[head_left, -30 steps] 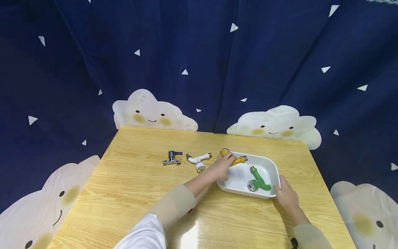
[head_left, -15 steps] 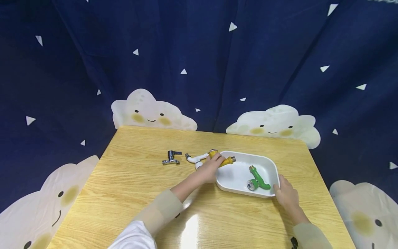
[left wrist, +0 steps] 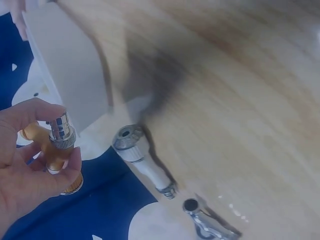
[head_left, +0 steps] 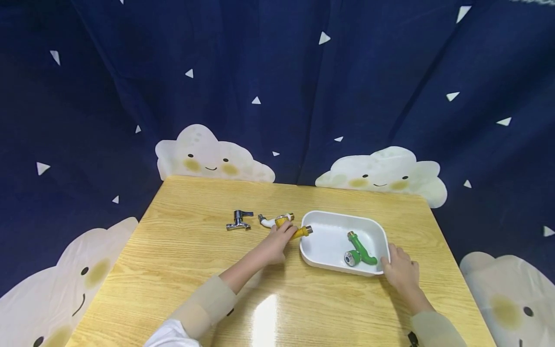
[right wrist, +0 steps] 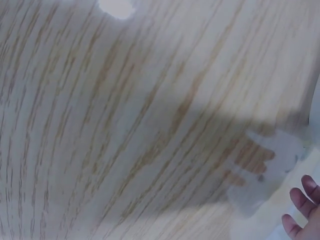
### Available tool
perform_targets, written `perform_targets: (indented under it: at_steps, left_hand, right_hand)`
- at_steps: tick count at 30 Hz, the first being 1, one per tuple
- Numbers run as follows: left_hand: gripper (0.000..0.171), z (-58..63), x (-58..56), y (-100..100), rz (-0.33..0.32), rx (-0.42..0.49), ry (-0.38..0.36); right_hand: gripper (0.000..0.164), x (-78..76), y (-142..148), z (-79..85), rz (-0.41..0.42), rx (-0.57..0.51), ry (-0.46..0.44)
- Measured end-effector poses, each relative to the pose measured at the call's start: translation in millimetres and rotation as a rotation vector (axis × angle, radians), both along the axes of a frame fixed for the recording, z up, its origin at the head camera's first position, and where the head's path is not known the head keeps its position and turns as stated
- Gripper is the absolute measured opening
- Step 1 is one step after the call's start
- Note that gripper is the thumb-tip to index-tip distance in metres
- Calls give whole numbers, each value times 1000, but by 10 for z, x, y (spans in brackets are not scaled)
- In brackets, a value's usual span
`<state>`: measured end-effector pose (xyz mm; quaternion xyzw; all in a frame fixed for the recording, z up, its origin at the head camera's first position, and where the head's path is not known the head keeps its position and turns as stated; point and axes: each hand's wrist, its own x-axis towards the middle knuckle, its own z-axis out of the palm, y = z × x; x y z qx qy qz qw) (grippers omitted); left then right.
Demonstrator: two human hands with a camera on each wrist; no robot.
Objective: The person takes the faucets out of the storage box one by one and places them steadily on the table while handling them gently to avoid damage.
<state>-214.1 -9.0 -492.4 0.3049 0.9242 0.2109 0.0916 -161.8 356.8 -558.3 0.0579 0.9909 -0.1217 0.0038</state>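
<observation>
A yellow tap (head_left: 302, 232) with a metal threaded end is pinched in my left hand (head_left: 272, 246), over the table just left of the white tub (head_left: 323, 250). The left wrist view shows thumb and fingers curled round its yellow body (left wrist: 50, 147). Behind that hand lies a white tap (head_left: 266, 222), partly hidden in the head view. Farther left is a chrome tap (head_left: 238, 220) with a dark lever. Inside the tub rests a green tap (head_left: 361, 250). My right hand (head_left: 401, 271) holds the tub's right end, thumb over the rim and fingers along the outside.
All of this stands on a wood-grain table (head_left: 191, 250). A dark blue curtain (head_left: 277, 72) with white triangles and smiling clouds hangs behind the table's back edge and down both sides.
My left hand has carried the yellow tap leftward, from over the tub past its left rim to the white tap. The right hand and tub have stayed in place.
</observation>
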Motion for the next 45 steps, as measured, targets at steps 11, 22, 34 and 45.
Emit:
perform_targets:
  at_steps: [11, 22, 34, 45]
  left_hand:
    - [88, -132, 185, -184, -12, -14, -21]
    - [90, -323, 275, -324, 26, 1, -45]
    - [86, -483, 250, -380, 37, -22, -37]
    - [83, -567, 169, -393, 47, -88, -90]
  right_hand:
    - [48, 1, -4, 1, -3, 14, 3]
    - [46, 5, -6, 0, 1, -15, -11]
    - [48, 12, 11, 1, -1, -24, -25]
    - [47, 4, 10, -13, 5, -29, -16]
